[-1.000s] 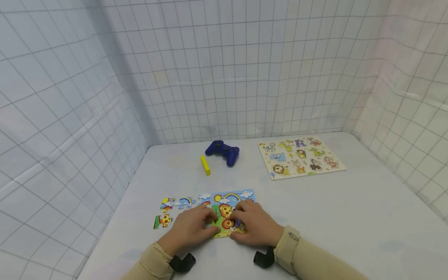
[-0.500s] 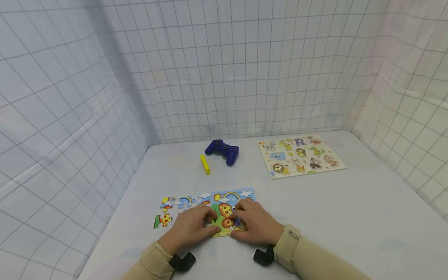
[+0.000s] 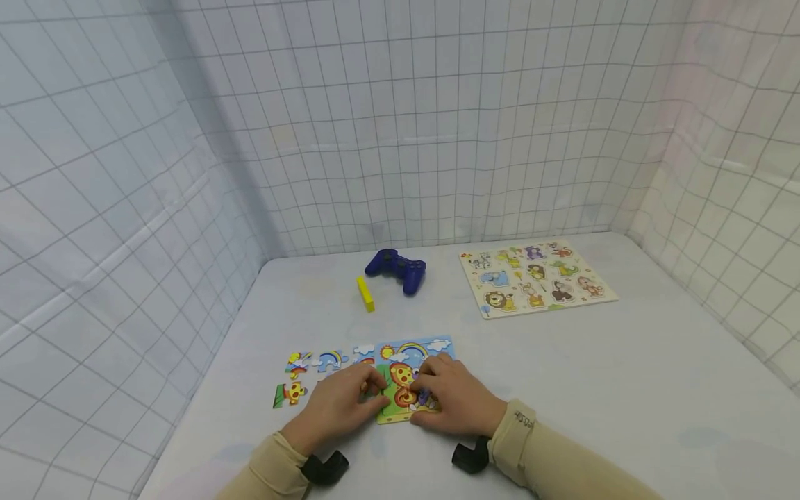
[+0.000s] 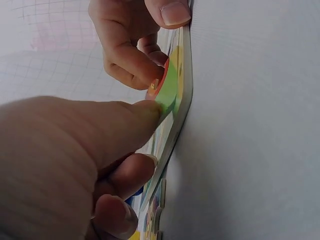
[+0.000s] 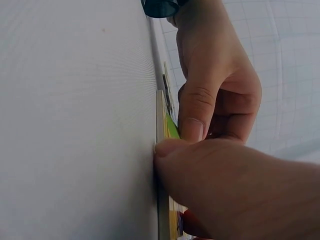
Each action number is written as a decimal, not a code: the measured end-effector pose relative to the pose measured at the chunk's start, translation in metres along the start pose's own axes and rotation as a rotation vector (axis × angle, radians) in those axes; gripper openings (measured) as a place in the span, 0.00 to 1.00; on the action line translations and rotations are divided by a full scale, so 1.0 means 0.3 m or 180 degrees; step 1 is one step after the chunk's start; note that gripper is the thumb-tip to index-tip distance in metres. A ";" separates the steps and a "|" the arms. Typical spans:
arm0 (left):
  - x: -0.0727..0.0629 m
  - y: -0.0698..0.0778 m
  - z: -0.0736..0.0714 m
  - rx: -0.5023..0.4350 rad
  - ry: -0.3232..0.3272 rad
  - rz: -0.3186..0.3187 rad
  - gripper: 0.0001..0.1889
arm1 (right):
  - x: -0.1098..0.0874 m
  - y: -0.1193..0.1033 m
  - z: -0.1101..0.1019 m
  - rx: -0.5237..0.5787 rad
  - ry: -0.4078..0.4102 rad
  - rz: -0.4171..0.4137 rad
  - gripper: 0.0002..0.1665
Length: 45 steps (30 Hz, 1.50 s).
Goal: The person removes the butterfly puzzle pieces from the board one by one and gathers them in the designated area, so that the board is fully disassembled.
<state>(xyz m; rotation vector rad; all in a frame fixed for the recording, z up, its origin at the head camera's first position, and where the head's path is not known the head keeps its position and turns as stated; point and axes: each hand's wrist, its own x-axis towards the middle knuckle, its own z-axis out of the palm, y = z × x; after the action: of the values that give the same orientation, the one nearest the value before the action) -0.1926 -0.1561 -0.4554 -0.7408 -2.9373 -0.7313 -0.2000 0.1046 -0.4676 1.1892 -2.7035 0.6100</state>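
A small jigsaw puzzle in a board (image 3: 400, 418) shows a sun, a rainbow and a red spotted figure. At its left side is my left hand (image 3: 340, 401); in the left wrist view its thumb and fingers pinch a green-edged puzzle piece (image 4: 170, 87), tilted up from the board. Over the right part lies my right hand (image 3: 459, 399), gripping the board with its thumb at the near edge and its fingers curled over the picture. One right fingertip touches the raised piece's red face. The fingers hide much of the board's right side.
Loose puzzle pieces (image 3: 290, 394) lie left of the board, some partly behind the left hand. Farther back are a yellow block (image 3: 366, 294) and a dark blue game controller (image 3: 396, 269). An animal puzzle board (image 3: 537, 280) lies at the back right, before a gridded cloth wall (image 3: 400, 139).
My left thumb has shifted slightly up and left, uncovering the board's near left corner. The right hand stays almost where it was.
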 end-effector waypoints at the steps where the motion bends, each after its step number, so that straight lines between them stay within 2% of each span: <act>1: 0.000 -0.001 -0.001 -0.0048 -0.0003 -0.0022 0.09 | 0.001 0.000 0.001 -0.0005 0.0001 0.0002 0.25; 8: 0.005 -0.014 0.013 -0.0571 0.0000 -0.0223 0.06 | 0.003 -0.002 0.010 -0.0052 0.0037 -0.0040 0.24; 12: 0.013 -0.016 0.023 -0.0998 0.0012 -0.0334 0.04 | 0.002 -0.006 0.005 -0.0045 -0.0015 0.0015 0.25; 17: 0.019 -0.007 0.017 -0.1434 -0.0034 -0.0582 0.06 | 0.002 -0.008 -0.006 -0.0013 -0.0103 0.0108 0.25; 23: 0.021 0.007 0.004 -0.1696 0.0075 -0.0758 0.05 | 0.001 -0.007 -0.007 -0.0009 -0.0096 0.0084 0.25; 29: 0.007 0.002 -0.006 -0.1867 0.0057 -0.0999 0.08 | 0.000 -0.007 -0.004 -0.0002 -0.0107 0.0076 0.26; 33: -0.026 -0.007 -0.028 -0.1936 -0.0013 -0.1114 0.09 | -0.002 -0.003 -0.003 -0.0021 -0.0079 0.0074 0.25; 36: -0.088 -0.034 -0.066 -0.1917 -0.0064 -0.1128 0.09 | 0.000 -0.008 0.000 -0.0024 -0.0092 0.0081 0.26; 41: -0.203 -0.134 -0.157 -0.1823 -0.0160 -0.1255 0.09 | 0.004 -0.009 0.003 -0.0026 -0.0109 0.0072 0.26; 45: -0.276 -0.232 -0.233 -0.1742 -0.0320 -0.1369 0.11 | 0.004 -0.008 0.000 -0.0001 -0.0147 0.0134 0.26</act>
<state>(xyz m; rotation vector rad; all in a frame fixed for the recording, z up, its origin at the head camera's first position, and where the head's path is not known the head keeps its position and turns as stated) -0.1568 -0.2782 -0.4349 -0.1375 -3.0333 -1.6123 -0.1990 0.1023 -0.4666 1.1633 -2.7734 0.5949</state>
